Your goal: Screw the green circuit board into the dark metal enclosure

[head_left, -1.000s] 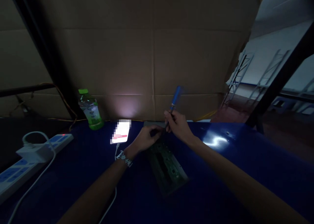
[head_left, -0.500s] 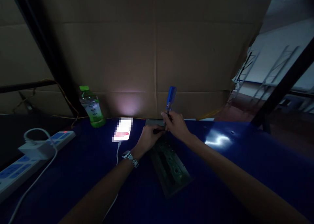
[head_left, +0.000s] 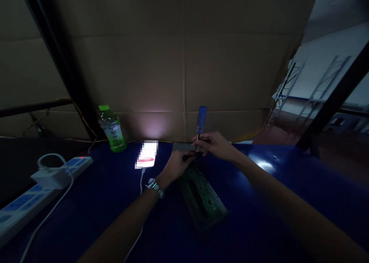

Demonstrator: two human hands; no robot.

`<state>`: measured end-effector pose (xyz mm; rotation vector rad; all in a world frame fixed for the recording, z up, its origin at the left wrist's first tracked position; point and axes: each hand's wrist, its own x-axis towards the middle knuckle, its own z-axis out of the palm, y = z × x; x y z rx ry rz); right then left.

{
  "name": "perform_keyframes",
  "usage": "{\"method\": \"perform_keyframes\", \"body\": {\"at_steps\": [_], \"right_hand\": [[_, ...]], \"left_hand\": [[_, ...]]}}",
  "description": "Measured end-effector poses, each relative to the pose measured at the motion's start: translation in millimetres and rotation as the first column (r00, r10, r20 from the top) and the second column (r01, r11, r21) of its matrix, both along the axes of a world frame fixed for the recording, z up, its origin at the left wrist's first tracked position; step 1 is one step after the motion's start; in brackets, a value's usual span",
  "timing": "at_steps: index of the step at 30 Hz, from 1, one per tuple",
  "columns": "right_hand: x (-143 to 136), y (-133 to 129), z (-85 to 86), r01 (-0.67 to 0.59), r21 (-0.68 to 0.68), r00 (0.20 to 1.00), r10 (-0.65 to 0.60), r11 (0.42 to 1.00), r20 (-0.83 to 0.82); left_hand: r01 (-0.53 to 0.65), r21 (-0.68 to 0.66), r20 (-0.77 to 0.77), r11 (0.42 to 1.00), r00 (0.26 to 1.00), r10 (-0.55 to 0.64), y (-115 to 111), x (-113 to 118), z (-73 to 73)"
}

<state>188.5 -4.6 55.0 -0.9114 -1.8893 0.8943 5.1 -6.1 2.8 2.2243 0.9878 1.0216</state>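
Observation:
My right hand (head_left: 212,144) pinches the metal shaft of a screwdriver (head_left: 201,119) just below its blue handle. The screwdriver stands nearly upright, tip downward. Its tip is lost in the dark near the fingers of my left hand (head_left: 176,163). Those fingers are closed together by the far end of a green circuit board (head_left: 211,203), and what they hold there is too dark to make out. The board lies slantwise on the blue table (head_left: 253,224) in a dark, flat frame. Behind my hands a grey flat piece (head_left: 181,146) shows in part.
Left of my hands a lit phone (head_left: 147,155) is plugged into a white cable (head_left: 141,184). A green-capped bottle (head_left: 112,130) stands behind it. A white power strip (head_left: 37,197) with a charger (head_left: 52,177) lies far left. A cardboard wall (head_left: 138,70) closes the back.
The screwdriver has gone from a slight lean to nearly upright, and my right hand's fingers have shifted on its shaft. My left hand stays by the board. The whole view has shifted slightly.

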Motion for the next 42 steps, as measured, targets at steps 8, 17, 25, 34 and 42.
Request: {"method": "perform_keyframes", "body": {"at_steps": [8,17,25,34,42], "right_hand": [[-3.6,7.0,-10.1,0.111,0.039,0.994,-0.110,0.993,-0.029],[-7.6,-2.4,-3.7,0.068,0.033,0.998,-0.068,0.997,-0.010],[-6.4,0.4,-4.2,0.102,0.088,0.994,-0.104,0.991,0.018],[-4.2,-4.1,-0.1,0.065,0.054,0.998,-0.066,0.996,0.024],[-11.3,2.6,-15.6,0.287,0.221,0.957,-0.287,0.932,-0.033]], "left_hand": [[0.091,-0.095,0.100,0.991,0.992,-0.082,16.7,4.8,13.8],[0.033,-0.044,0.165,0.998,0.986,-0.026,8.2,6.3,6.0],[0.002,-0.012,0.189,1.000,0.982,0.000,7.8,5.6,-0.7],[0.011,0.049,0.106,0.999,0.994,-0.016,-1.0,5.4,8.4],[-0.076,0.068,0.145,0.995,0.987,0.065,0.9,10.1,2.5]]}}
